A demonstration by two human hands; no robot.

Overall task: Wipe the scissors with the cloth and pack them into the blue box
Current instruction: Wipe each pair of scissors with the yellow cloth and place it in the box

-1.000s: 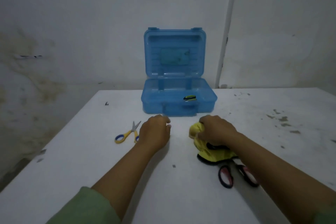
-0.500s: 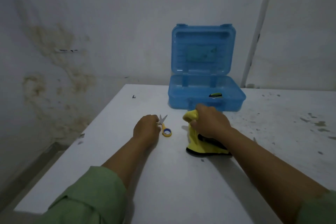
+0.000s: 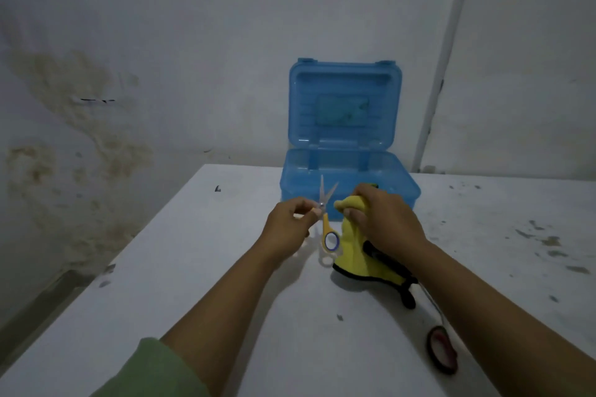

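My left hand (image 3: 288,226) pinches small yellow-handled scissors (image 3: 328,226) near the pivot and holds them upright above the table, blades slightly apart and pointing up. My right hand (image 3: 383,219) grips a bunched yellow cloth with black trim (image 3: 358,255) right beside the scissors; the cloth's lower end trails on the table. The blue box (image 3: 348,184) stands open just behind both hands, lid upright. A second pair of scissors with red-and-black handles (image 3: 442,350) lies on the table by my right forearm, partly hidden by the arm.
The white table (image 3: 193,267) has dark stains at the right and a left edge near the stained wall. A small dark-and-green object inside the box is mostly hidden behind my right hand. A white pipe (image 3: 442,74) runs up the wall.
My left hand has lifted the yellow scissors off the table and stood them upright. My right hand raised the bunched cloth next to them. The view shifted.
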